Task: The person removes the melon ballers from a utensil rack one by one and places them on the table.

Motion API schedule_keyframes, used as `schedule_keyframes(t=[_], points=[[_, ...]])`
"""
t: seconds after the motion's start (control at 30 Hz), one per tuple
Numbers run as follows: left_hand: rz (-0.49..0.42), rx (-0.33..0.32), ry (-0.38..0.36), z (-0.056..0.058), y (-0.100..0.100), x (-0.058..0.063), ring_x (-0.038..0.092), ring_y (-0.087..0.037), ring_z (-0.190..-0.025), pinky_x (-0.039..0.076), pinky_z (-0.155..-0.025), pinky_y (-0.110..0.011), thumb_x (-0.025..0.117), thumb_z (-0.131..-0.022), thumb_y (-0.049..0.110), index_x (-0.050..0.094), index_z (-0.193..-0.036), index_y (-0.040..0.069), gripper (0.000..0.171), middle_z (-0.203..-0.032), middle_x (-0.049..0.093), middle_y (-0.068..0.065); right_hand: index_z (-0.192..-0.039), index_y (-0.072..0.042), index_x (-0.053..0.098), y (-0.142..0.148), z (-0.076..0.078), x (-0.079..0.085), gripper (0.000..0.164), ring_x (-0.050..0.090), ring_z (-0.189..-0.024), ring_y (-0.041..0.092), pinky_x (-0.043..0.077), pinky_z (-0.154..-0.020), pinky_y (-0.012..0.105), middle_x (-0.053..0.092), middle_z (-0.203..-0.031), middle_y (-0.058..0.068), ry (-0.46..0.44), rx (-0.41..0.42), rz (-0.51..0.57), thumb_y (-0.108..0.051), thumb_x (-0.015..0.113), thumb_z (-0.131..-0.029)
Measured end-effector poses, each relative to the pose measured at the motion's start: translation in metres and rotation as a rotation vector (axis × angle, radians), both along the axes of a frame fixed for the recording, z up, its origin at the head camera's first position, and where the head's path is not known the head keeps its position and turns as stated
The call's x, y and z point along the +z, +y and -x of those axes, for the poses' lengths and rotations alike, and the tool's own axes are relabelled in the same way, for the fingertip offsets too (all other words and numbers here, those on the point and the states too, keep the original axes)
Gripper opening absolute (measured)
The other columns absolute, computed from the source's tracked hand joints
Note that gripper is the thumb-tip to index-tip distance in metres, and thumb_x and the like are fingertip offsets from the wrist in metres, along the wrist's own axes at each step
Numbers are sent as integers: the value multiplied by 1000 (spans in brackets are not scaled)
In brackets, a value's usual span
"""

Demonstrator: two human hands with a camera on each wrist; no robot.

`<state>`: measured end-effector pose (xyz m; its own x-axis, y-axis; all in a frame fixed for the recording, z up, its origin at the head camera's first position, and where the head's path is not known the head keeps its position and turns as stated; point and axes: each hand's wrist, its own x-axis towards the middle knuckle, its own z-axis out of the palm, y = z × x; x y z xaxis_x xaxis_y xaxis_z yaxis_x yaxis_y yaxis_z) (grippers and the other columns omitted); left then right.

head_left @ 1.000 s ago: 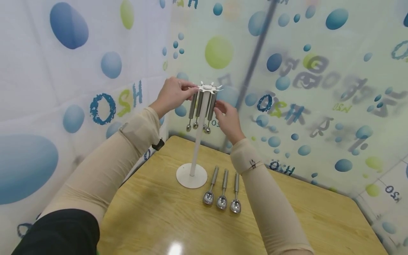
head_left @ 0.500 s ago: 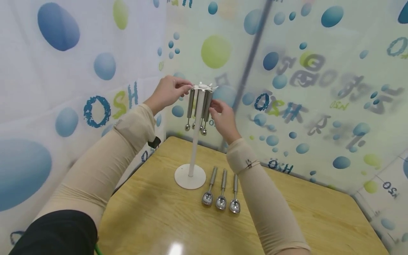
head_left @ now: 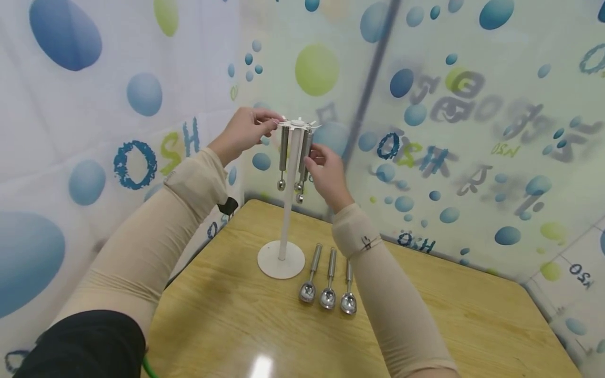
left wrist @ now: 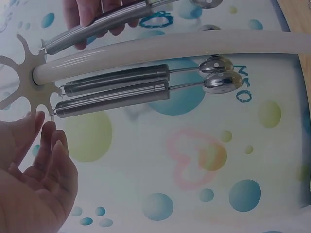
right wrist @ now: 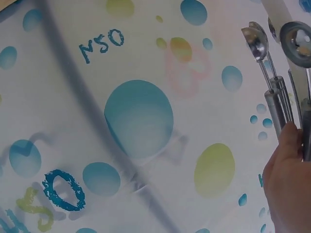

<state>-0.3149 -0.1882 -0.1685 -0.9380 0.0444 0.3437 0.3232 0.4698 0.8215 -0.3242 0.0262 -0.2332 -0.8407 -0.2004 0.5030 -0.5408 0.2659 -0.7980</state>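
Observation:
A white stand has a hooked top, from which several metal scoops hang heads down. My left hand is at the left side of that top. Its thumb and fingertips pinch one of the hooks, close above a scoop handle in the left wrist view. On the other side, the curled fingers of my right hand hold a hanging scoop by its handle. The right wrist view catches only part of this hand, below shiny scoop heads.
Three more metal scoops lie side by side on the wooden table, right of the stand's round base. Patterned curtains stand close behind and to the left. A green cord shows at the bottom edge.
The hooked top has turned a little, so the hanging scoops have shifted around the pole. Both hands stay at the top of the stand; the whole view drifts slightly.

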Motion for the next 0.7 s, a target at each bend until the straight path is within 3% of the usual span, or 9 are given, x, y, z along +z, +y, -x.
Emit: schedule_keyframes(t=[0.2, 0.37, 0.47, 0.6, 0.7], points=[[39, 45, 54, -1, -5, -1, 58, -18, -104, 52, -86, -36, 56, -105, 31, 63, -139, 17, 37, -122, 62, -5, -137, 5, 56, -6, -10, -2, 39, 65, -101, 26, 58, -82, 31, 64, -107, 15, 65, 11, 1, -3, 64, -99], [-11, 140, 162, -7, -12, -2, 58, -15, -95, 50, -79, -29, 57, -105, 31, 66, -132, 12, 34, -117, 62, -6, -135, 6, 58, -10, -15, -4, 39, 66, -98, 26, 57, -81, 31, 65, -104, 15, 102, -20, -13, -3, 65, -98], [-19, 193, 265, -13, -13, -3, 58, -14, -89, 47, -75, -27, 56, -105, 35, 69, -126, 9, 36, -112, 65, -8, -135, 6, 58, -12, -18, -4, 38, 66, -98, 26, 57, -82, 32, 65, -104, 15, 114, -35, -26, -4, 65, -98], [162, 223, 415, -22, -4, -7, 56, -17, -84, 44, -72, -28, 60, -101, 44, 69, -123, 10, 42, -105, 65, -6, -132, 7, 59, -13, -21, -2, 36, 66, -96, 26, 57, -80, 33, 65, -102, 15, 125, -41, -25, -4, 64, -99], [291, 203, 482, -27, 6, -11, 56, -19, -83, 44, -69, -32, 67, -97, 46, 70, -120, 11, 42, -100, 63, -4, -131, 7, 60, -13, -21, -1, 34, 65, -94, 25, 58, -76, 32, 64, -101, 14, 119, -41, -11, -3, 64, -99]])
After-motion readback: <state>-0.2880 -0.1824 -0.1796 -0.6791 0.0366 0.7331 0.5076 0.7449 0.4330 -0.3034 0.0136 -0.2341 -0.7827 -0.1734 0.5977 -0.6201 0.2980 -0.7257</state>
